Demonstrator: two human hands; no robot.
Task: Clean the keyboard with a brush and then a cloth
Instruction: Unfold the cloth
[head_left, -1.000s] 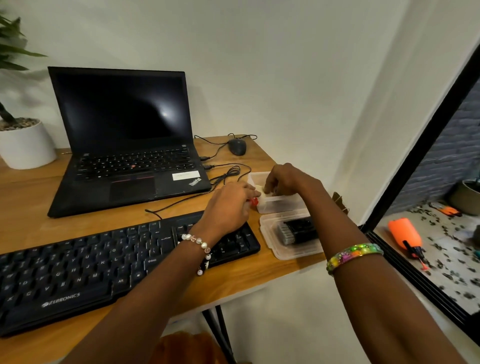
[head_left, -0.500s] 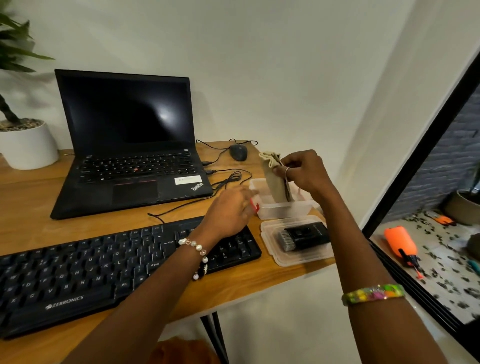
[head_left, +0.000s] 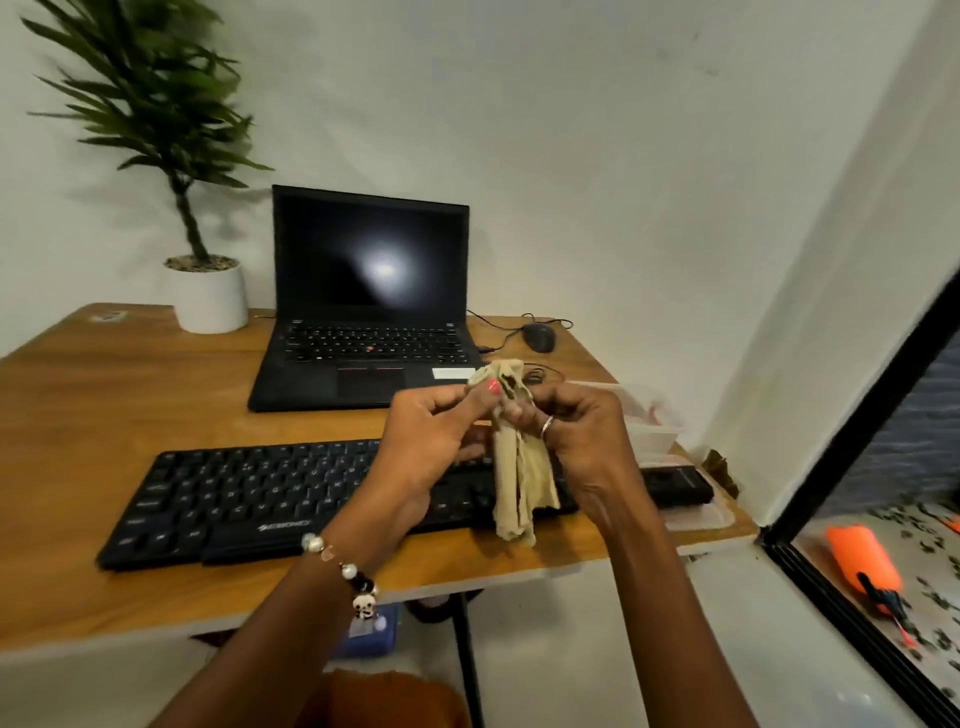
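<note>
beige cloth pinched at its top by left hand and right hand above the keyboard — wiping not yet begun; brush lies aside — brushing judged done.

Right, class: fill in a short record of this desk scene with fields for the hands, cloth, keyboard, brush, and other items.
left hand: pinches the top of the cloth
right hand: grips the cloth
cloth: beige, crumpled, hangs down in front of the keyboard's right end
keyboard: black, flat on the desk, untouched
brush: black, lies on a clear lid, right of the keyboard
box: clear, open, behind the brush
others: laptop, mouse, potted plant
</note>
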